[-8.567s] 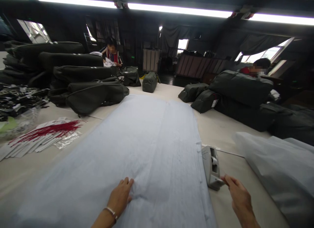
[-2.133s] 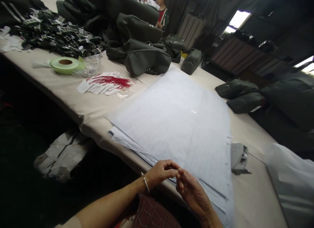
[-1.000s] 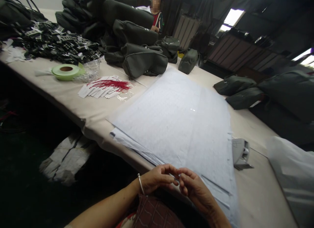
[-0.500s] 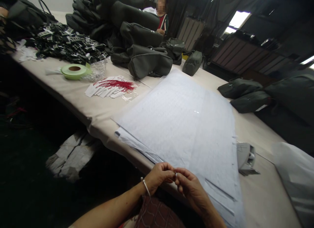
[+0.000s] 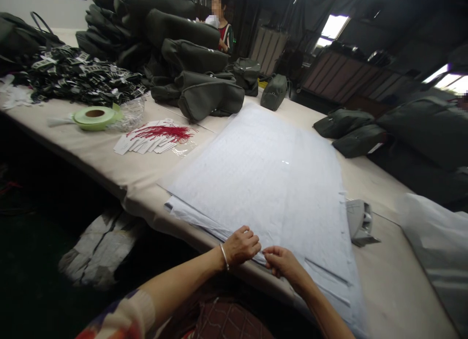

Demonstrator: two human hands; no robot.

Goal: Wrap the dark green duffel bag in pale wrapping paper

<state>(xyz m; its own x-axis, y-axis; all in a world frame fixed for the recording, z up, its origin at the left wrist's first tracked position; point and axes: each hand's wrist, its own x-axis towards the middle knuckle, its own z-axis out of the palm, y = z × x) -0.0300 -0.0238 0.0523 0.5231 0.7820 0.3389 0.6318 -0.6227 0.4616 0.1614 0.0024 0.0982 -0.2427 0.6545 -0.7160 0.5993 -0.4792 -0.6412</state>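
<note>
1. My left hand [image 5: 241, 245] is low in the frame, just left of centre, its grip curled closed and pinching the near edge of the paper stack [image 5: 270, 183].
2. My right hand [image 5: 281, 261] is just beside it, to the right, its grip also closed; thumb and fingers nip the same near edge of the top sheets.
3. The two hands nearly touch; I cannot tell whether anything small sits between the fingertips.
4. The paper stack fills the middle of the frame, lying flat on the tabletop [image 5: 109, 159] with its near corner reaching the tabletop edge.
5. A tape dispenser [image 5: 360, 222] sits just beside the stack's right edge, lower right.
6. White tags with red strings [image 5: 155, 137] lie left of centre, near the stack's left side.
7. A green tape roll [image 5: 94, 118] lies further left.
8. Dark green bags [image 5: 197, 93] are piled at upper centre, beyond the stack; more bags [image 5: 360, 132] sit at the right.
9. A person [image 5: 221, 22] is at the top of the frame, behind the piled bags.
</note>
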